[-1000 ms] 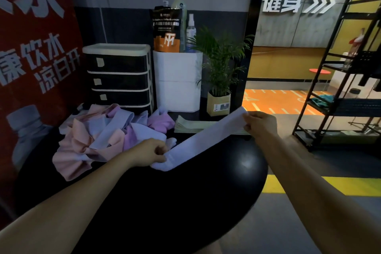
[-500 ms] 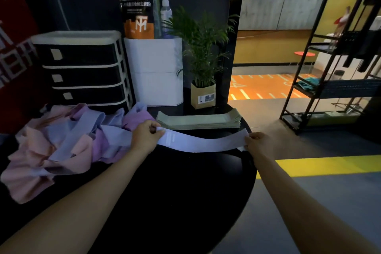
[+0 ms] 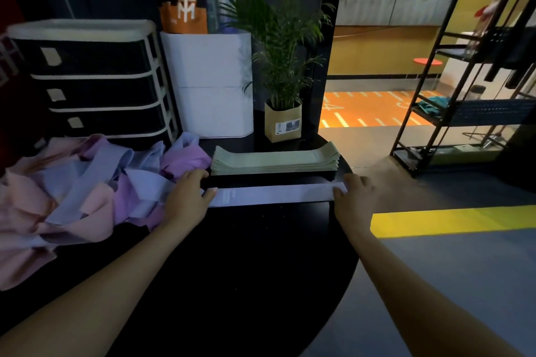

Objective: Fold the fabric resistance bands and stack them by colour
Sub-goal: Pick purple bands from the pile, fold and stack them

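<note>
Band (image 3: 275, 195) flat on table (image 3: 232, 269) — long axis left-right.

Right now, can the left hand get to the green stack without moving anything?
Probably yes. The left hand pins the lavender band just short of the green stack; only bare black table shows between them.
</note>
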Demonstrator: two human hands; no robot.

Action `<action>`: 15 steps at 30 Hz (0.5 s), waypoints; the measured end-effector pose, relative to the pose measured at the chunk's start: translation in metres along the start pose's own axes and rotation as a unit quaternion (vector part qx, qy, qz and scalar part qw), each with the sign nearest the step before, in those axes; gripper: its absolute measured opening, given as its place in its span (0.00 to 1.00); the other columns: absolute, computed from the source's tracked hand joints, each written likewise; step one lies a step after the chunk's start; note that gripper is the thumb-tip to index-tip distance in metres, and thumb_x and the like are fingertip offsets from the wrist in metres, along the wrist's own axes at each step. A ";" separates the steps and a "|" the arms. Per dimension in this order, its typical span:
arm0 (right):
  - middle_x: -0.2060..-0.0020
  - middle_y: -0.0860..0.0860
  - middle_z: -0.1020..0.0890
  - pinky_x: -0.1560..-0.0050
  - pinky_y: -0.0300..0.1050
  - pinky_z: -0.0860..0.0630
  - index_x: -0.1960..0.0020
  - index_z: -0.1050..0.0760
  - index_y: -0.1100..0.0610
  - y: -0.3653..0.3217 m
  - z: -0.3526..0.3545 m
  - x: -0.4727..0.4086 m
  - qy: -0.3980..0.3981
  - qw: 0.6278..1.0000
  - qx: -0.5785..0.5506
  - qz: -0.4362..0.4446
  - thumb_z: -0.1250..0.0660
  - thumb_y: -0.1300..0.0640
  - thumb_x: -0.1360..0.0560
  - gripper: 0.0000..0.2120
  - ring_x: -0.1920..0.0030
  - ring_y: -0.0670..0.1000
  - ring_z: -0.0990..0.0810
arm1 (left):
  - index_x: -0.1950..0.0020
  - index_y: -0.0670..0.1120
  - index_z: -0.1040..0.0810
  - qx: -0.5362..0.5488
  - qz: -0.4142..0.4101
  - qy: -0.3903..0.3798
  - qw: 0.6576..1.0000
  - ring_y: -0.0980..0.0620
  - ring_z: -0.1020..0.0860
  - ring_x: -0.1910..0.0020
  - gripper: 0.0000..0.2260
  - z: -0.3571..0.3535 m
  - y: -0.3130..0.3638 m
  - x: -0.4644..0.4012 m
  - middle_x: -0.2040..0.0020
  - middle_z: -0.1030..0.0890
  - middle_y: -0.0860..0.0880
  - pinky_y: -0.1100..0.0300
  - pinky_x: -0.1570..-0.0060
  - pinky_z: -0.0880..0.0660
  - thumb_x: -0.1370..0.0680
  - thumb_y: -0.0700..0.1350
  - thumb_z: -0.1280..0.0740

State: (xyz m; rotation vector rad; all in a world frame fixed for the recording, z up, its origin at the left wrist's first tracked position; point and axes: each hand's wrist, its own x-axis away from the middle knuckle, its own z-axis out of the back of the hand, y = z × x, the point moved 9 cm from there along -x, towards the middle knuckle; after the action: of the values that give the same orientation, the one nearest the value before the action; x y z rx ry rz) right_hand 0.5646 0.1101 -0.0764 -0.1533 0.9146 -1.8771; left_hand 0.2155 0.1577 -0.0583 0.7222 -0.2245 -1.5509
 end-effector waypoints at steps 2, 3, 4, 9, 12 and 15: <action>0.43 0.59 0.27 0.52 0.45 0.40 0.40 0.26 0.60 -0.021 -0.007 0.013 -0.026 0.998 0.014 0.051 0.35 0.60 0.25 0.14 0.42 0.60 0.32 | 0.41 0.42 0.25 -0.013 -0.067 0.018 0.997 0.44 0.25 0.46 0.14 0.008 0.013 0.015 0.42 0.25 0.44 0.52 0.47 0.29 0.26 0.40 0.32; 0.41 0.57 0.27 0.48 0.46 0.38 0.39 0.26 0.58 -0.034 -0.014 0.022 -0.052 0.995 0.007 0.080 0.35 0.59 0.24 0.14 0.40 0.59 0.33 | 0.43 0.42 0.24 -0.014 -0.100 0.017 0.995 0.45 0.25 0.47 0.13 0.008 0.019 0.024 0.44 0.25 0.46 0.51 0.47 0.28 0.27 0.38 0.31; 0.40 0.55 0.28 0.43 0.46 0.36 0.38 0.26 0.57 -0.045 -0.022 0.030 -0.079 0.991 0.005 0.108 0.35 0.58 0.24 0.15 0.38 0.57 0.33 | 0.45 0.42 0.23 -0.020 -0.127 0.009 0.992 0.46 0.25 0.48 0.12 0.006 0.023 0.032 0.45 0.24 0.47 0.52 0.47 0.28 0.28 0.37 0.31; 0.40 0.52 0.27 0.38 0.49 0.33 0.37 0.25 0.55 -0.062 -0.039 0.047 -0.139 0.973 0.025 0.181 0.37 0.53 0.22 0.15 0.36 0.53 0.33 | 0.49 0.43 0.21 -0.066 -0.151 0.023 0.986 0.45 0.23 0.50 0.07 0.000 0.014 0.049 0.50 0.21 0.48 0.54 0.46 0.31 0.27 0.39 0.30; 0.41 0.52 0.26 0.40 0.49 0.31 0.39 0.24 0.54 -0.063 -0.041 0.047 -0.140 0.970 0.051 0.191 0.39 0.53 0.21 0.13 0.38 0.53 0.32 | 0.49 0.42 0.20 -0.057 -0.136 0.045 0.988 0.46 0.24 0.50 0.07 0.003 0.010 0.050 0.50 0.20 0.48 0.57 0.41 0.36 0.26 0.39 0.31; 0.42 0.52 0.26 0.41 0.49 0.31 0.40 0.23 0.54 -0.064 -0.041 0.048 -0.133 0.970 0.059 0.197 0.40 0.53 0.21 0.12 0.39 0.53 0.31 | 0.50 0.42 0.21 -0.057 -0.141 0.049 0.987 0.45 0.23 0.50 0.07 0.005 0.013 0.052 0.51 0.20 0.47 0.53 0.41 0.32 0.27 0.38 0.31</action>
State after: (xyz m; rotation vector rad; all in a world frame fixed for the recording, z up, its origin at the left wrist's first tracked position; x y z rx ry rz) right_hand 0.4749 0.1061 -0.0772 -0.1346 0.5965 -1.4928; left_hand 0.2262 0.1055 -0.0628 0.7616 0.0414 -1.7744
